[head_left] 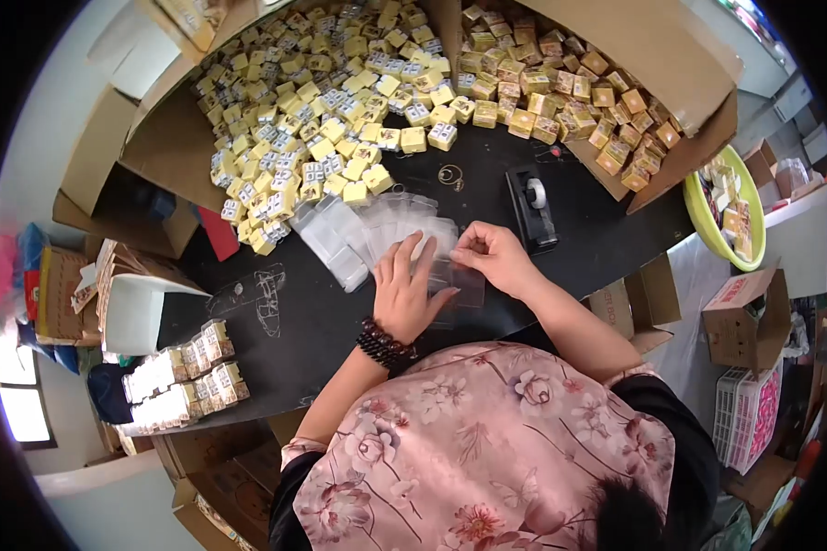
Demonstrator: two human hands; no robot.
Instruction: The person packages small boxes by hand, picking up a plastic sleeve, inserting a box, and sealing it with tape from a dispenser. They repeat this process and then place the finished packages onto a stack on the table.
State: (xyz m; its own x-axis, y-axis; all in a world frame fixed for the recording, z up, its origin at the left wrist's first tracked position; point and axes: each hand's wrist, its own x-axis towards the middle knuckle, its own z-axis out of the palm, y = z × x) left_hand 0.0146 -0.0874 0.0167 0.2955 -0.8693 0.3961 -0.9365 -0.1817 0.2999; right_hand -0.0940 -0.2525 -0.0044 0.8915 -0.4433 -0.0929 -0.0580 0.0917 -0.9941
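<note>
Black tabletop (322,340): a clear sleeve (461,286) is pinned by the open left hand (404,296), pinched by the right hand (496,257); edges best kept aligned.

The left hand (409,294) lies palm down, fingers straight and slightly spread, pointing away from the body, with the wrist flat and the forearm bare. The right hand (498,259) sits just beside those fingertips, knuckles up, thumb and forefinger pinched together, its forearm angling in from the right.
</note>
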